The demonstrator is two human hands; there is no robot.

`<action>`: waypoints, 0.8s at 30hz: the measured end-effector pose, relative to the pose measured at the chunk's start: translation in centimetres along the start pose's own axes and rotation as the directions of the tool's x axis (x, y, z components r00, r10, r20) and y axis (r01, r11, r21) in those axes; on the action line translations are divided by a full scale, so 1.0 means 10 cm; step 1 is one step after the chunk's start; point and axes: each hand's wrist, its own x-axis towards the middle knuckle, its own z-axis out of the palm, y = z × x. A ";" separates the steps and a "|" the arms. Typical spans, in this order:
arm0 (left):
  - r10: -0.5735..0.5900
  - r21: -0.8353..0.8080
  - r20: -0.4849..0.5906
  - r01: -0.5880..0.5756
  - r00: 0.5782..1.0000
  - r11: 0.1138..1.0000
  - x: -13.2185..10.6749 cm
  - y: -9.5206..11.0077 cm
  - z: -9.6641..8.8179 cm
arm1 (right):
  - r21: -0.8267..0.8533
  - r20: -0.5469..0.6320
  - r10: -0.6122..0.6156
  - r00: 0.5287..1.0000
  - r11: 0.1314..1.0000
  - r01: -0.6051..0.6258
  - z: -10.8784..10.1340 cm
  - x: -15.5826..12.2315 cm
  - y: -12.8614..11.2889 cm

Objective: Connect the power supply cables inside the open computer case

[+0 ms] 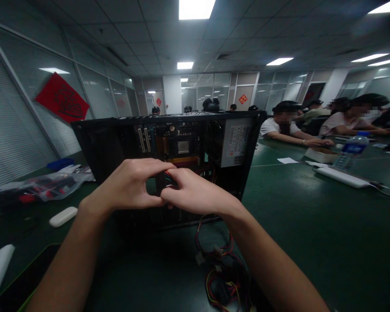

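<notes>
An open black computer case (110,138) stands on the green table (312,225), its motherboard (178,145) and power supply (235,141) facing me. My left hand (130,184) and my right hand (195,193) meet in front of the case. Both pinch a small bundle of coloured wires (169,180) between fingers and thumbs. More red, yellow and black cables (221,268) trail from the case onto the table below my right wrist.
A white oblong object (63,216) and plastic bags of parts (52,186) lie at the left. At the right sit a water bottle (349,154), a white power strip (342,177) and paper. Several people sit at the far right of the table.
</notes>
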 end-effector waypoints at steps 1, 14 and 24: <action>0.003 -0.001 0.005 -0.003 1.000 1.000 0.00 0.00 0.00 | 0.002 0.006 0.001 1.000 1.000 -0.001 0.00 0.00 0.00; 0.010 -0.044 0.013 -0.010 1.000 0.999 0.02 -0.05 0.06 | -0.050 0.016 0.029 0.999 0.998 -0.029 -0.01 -0.01 0.00; 0.108 0.131 -0.063 -0.099 0.992 0.986 0.02 -0.07 0.10 | -0.037 0.046 0.005 0.999 0.999 -0.003 -0.03 -0.02 0.01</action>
